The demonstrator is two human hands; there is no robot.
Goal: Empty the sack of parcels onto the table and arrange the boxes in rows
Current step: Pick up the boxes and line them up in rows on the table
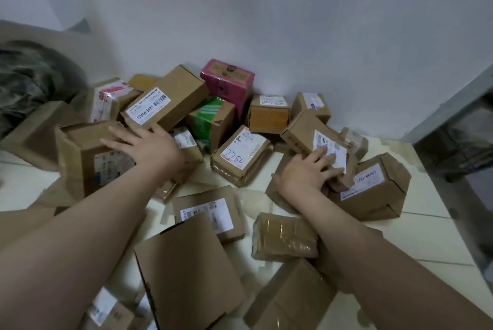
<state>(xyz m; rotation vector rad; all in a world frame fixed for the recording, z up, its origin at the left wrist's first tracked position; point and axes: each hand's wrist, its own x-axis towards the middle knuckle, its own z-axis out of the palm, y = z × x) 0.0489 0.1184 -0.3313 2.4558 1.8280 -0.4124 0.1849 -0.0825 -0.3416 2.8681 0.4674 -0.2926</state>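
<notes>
Several cardboard parcels lie in a loose heap on a pale table [432, 239]. My left hand [145, 144] rests flat, fingers straight, on top of a large brown box [88, 159] at the left. My right hand [306, 169] lies on a long labelled box [306, 129] at the right, fingers spread over its white label. A pink box [229, 81] and a green-taped box [210, 119] stand at the back by the wall. A dark crumpled sack [32, 79] lies at the far left.
A white wall [266, 9] closes the back. The table's right edge runs diagonally at the right, with a dark shelf [458, 143] beyond it. More boxes [186, 271] crowd the near edge under my forearms. A box marked 7780 [240, 153] sits mid-table.
</notes>
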